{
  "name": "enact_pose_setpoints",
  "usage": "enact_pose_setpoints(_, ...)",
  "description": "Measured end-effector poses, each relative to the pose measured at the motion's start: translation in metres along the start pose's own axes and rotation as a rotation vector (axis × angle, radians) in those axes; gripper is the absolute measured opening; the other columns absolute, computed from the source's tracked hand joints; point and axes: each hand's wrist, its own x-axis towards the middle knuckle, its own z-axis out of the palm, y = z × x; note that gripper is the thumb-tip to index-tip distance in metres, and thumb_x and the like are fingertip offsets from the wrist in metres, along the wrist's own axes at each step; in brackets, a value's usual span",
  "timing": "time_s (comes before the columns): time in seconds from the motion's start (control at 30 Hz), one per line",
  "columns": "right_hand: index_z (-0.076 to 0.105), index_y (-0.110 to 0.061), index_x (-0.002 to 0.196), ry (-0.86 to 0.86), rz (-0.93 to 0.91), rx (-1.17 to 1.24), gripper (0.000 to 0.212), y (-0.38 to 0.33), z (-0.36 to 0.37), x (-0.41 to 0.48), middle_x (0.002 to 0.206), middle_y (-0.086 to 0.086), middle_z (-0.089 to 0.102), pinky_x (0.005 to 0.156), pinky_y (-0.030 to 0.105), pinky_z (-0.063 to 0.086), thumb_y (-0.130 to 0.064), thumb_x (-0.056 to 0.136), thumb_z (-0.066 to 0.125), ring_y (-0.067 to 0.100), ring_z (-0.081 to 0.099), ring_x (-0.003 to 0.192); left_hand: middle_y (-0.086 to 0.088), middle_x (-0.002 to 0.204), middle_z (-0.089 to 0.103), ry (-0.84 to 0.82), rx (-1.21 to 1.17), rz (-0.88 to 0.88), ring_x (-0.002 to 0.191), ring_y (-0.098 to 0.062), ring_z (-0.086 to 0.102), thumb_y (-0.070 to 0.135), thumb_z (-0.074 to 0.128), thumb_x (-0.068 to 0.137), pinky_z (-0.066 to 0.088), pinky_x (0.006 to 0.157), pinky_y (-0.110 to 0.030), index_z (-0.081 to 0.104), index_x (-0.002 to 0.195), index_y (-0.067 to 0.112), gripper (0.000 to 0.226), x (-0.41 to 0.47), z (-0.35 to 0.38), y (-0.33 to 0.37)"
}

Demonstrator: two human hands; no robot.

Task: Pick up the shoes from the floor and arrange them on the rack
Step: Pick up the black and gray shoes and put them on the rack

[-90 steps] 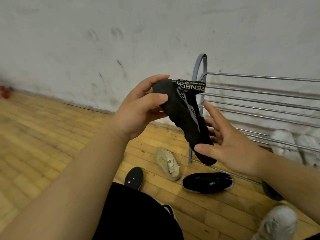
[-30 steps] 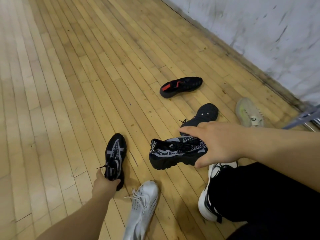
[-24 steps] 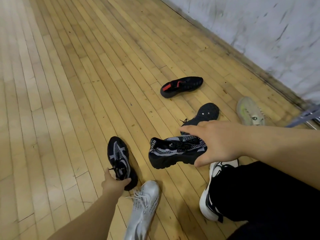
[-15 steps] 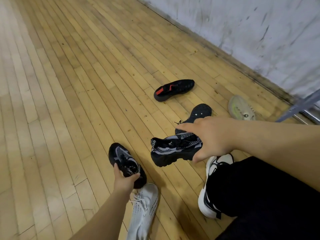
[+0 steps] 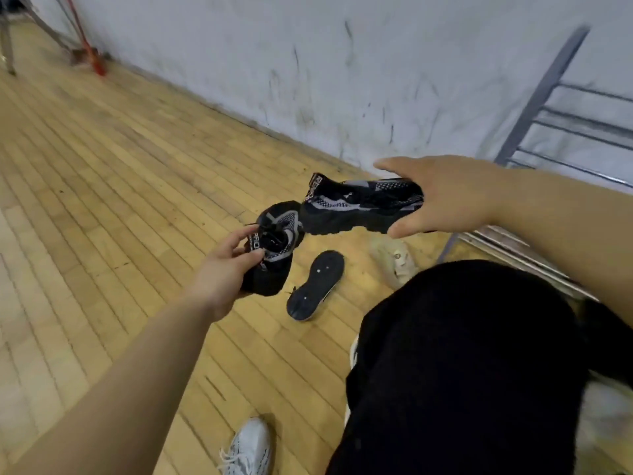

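My left grip pinches one black knit shoe by its heel collar, my right grip clasps its mate round the forefoot, both off the floor, rack at two o'clock; judged light, soft-uppered, firmest held at the sole.

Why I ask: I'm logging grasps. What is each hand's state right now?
Left hand: grips a black-and-grey shoe at its heel opening.
Right hand: holds the matching shoe around its toe end.
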Motion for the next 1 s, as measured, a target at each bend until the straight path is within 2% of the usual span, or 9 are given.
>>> enact_pose_setpoints(0.07,0.016,-0.052,0.157,0.091,0.129,0.152,0.108,0.043,-0.021,-0.047,0.162,-0.005,0.04,0.11,0.037,0.035,-0.073,0.07,0.075,0.023,0.041,0.145,-0.008,0.126,0.07,-0.079,0.036,0.076,0.11,-0.031,0.072,0.012,0.064,0.1,0.061,0.087,-0.052,0.061,0.134,0.036,0.042,0.007,0.037,0.047)
enact_pose_setpoints(0.17,0.026,-0.054,0.154,0.224,0.3,0.371,0.108,0.106,-0.025,-0.12,0.156,-0.003,0.046,0.1,0.03,0.033,-0.076,0.057,0.07,0.019,0.045,0.141,-0.004,0.118,0.073,-0.209,0.118,0.174,0.105,-0.029,0.073,0.011,0.064,0.1,0.061,0.089,-0.053,0.062,0.134,0.031,0.04,0.013,0.112,0.106)
enact_pose_setpoints(0.27,0.027,-0.058,0.152,0.302,0.44,0.37,0.107,0.163,-0.006,-0.185,0.152,-0.002,0.051,0.096,0.028,0.032,-0.076,0.056,0.07,0.021,0.049,0.137,-0.003,0.117,0.076,-0.337,0.216,0.233,0.103,-0.027,0.074,0.012,0.064,0.1,0.061,0.089,-0.052,0.065,0.127,0.031,0.033,0.015,0.206,0.145)
enact_pose_setpoints(0.5,0.011,-0.068,0.149,0.196,0.47,0.291,0.106,0.244,0.044,-0.277,0.163,-0.02,0.03,0.113,0.037,0.038,-0.083,0.064,0.071,0.011,0.037,0.145,-0.01,0.11,0.075,-0.651,0.753,0.283,0.097,-0.026,0.072,0.009,0.066,0.098,0.063,0.077,-0.043,0.074,0.115,0.02,0.021,0.015,0.384,0.133)
enact_pose_setpoints(0.67,0.003,-0.061,0.154,0.048,0.43,0.189,0.113,0.26,0.054,-0.282,0.157,-0.027,0.031,0.107,0.033,0.039,-0.079,0.068,0.073,0.007,0.038,0.139,0.002,0.129,0.065,-0.911,1.024,0.386,0.115,-0.011,0.061,0.012,0.067,0.1,0.05,0.095,-0.031,0.063,0.137,0.03,0.041,0.021,0.423,0.111)
enact_pose_setpoints(0.77,0.023,-0.055,0.153,0.105,0.396,0.182,0.106,0.264,0.059,-0.28,0.147,-0.028,0.043,0.102,0.031,0.044,-0.076,0.064,0.076,0.004,0.046,0.127,0.005,0.132,0.064,-0.987,1.099,0.41,0.121,-0.012,0.061,0.017,0.067,0.1,0.049,0.108,-0.041,0.061,0.132,0.047,0.044,0.029,0.429,0.117)
enact_pose_setpoints(0.83,0.038,-0.045,0.15,0.148,0.387,0.16,0.101,0.269,0.061,-0.279,0.145,-0.016,0.053,0.101,0.029,0.045,-0.074,0.062,0.076,0.01,0.054,0.126,0.007,0.132,0.065,-1.008,1.107,0.4,0.121,-0.013,0.063,0.017,0.066,0.101,0.05,0.109,-0.044,0.062,0.122,0.054,0.042,0.033,0.434,0.119)
enact_pose_setpoints(0.93,0.022,-0.054,0.154,0.023,0.424,0.212,0.107,0.282,0.055,-0.282,0.156,-0.02,0.04,0.106,0.036,0.043,-0.078,0.064,0.073,0.013,0.045,0.138,0.007,0.128,0.067,-1.018,1.047,0.395,0.117,-0.011,0.066,0.017,0.065,0.102,0.055,0.103,-0.04,0.066,0.121,0.052,0.04,0.038,0.441,0.12)
enact_pose_setpoints(1.0,0.024,-0.056,0.152,-0.015,0.444,0.236,0.105,0.286,0.05,-0.283,0.153,-0.022,0.043,0.103,0.035,0.045,-0.079,0.062,0.074,0.012,0.048,0.134,0.009,0.126,0.066,-0.985,0.991,0.408,0.114,-0.009,0.066,0.017,0.063,0.102,0.056,0.096,-0.033,0.068,0.127,0.043,0.036,0.04,0.443,0.121)
